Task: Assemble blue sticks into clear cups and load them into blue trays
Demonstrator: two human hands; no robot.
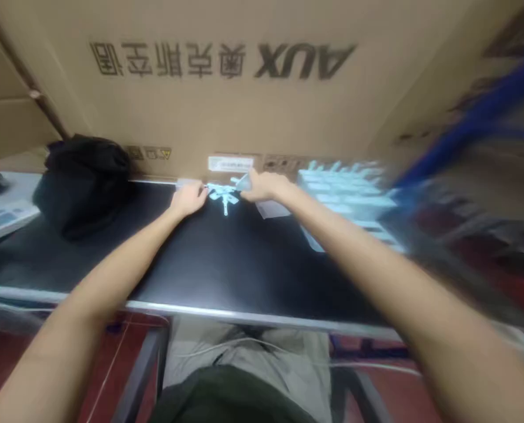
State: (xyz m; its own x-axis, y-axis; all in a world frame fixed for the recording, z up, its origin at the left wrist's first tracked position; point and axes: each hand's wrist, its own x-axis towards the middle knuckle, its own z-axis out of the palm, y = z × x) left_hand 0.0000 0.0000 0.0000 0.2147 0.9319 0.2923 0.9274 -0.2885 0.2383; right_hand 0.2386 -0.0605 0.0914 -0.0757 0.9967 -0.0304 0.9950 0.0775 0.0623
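Small light-blue plastic pieces (225, 195) lie in a cluster on the black tabletop, between my two hands. My left hand (188, 198) is at the left edge of the cluster, fingers curled together; whether they grip a piece is hidden. On the right, my right hand (264, 186) is closed on a pale blue plastic piece (243, 183), its exact shape blurred. A white sheet of paper (273, 209) lies under and beside my right wrist.
A large cardboard box (227, 117) with upside-down print stands along the table's back edge. To the left sit a black bag (83, 182) and a white-and-blue tray (6, 220). At right, a light-blue rack (345, 194) is partly behind my forearm, near a blue post (469, 123).
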